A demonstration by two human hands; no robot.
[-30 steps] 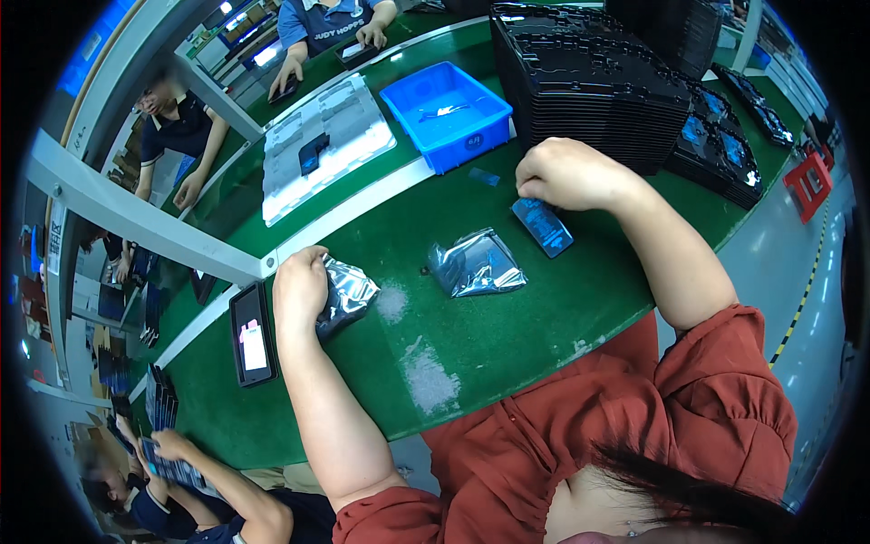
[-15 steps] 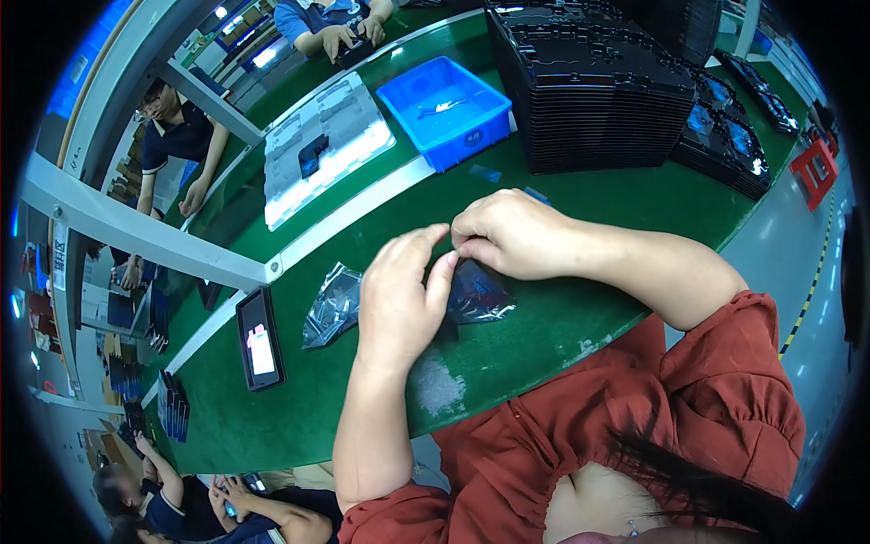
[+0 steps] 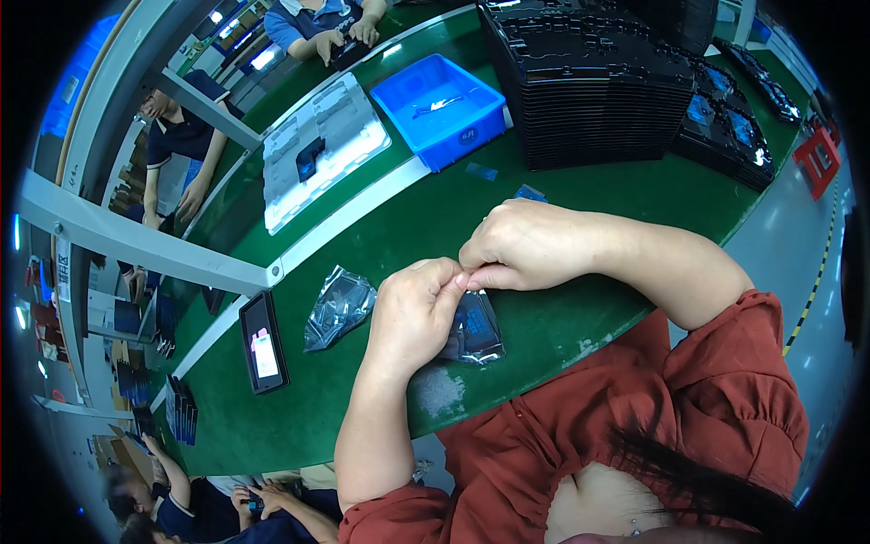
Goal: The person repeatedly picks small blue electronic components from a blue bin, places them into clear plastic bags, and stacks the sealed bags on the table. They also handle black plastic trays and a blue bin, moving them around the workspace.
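Both hands meet over the green table, just above a dark, shiny plastic bag (image 3: 477, 331) with something flat inside. My left hand (image 3: 415, 308) is closed, its thumb and finger pinched at the bag's upper end. My right hand (image 3: 530, 247) pinches right against the left fingertips, also at that end. The exact grip is partly hidden by the fingers. A second crumpled, silvery plastic bag (image 3: 338, 308) lies left of my left hand. Beyond my right hand, a small blue piece (image 3: 530, 193) rests partly behind the knuckles.
A phone (image 3: 264, 349) lies at the left. Farther off are a blue bin (image 3: 439, 118), a white tray (image 3: 317, 150) with a black part, and a tall stack of black trays (image 3: 594, 100). A metal frame (image 3: 145, 227) rises at left. Co-workers sit across and at left.
My left fingers, stretched out before, have curled into a pinch. The bag beneath my hands has shifted nearer to me and shows more. My right hand has moved slightly right and nearer.
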